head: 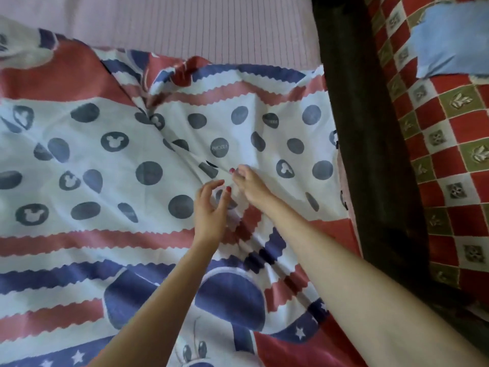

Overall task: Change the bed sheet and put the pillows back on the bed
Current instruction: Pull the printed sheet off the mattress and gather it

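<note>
A cartoon-print bed sheet [132, 160] in red, white and blue lies rumpled across the pink striped mattress [211, 25], its right edge by the dark bed frame [365, 133], while the right hand [248, 181] pinches a fold and the left hand [210, 210] hovers with fingers loosely spread, holding nothing.

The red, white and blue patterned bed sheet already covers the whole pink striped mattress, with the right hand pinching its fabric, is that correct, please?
Not quite: the head view shows the red, white and blue patterned bed sheet leaving the far strip of the pink striped mattress bare. The right hand does pinch its fabric.
</note>
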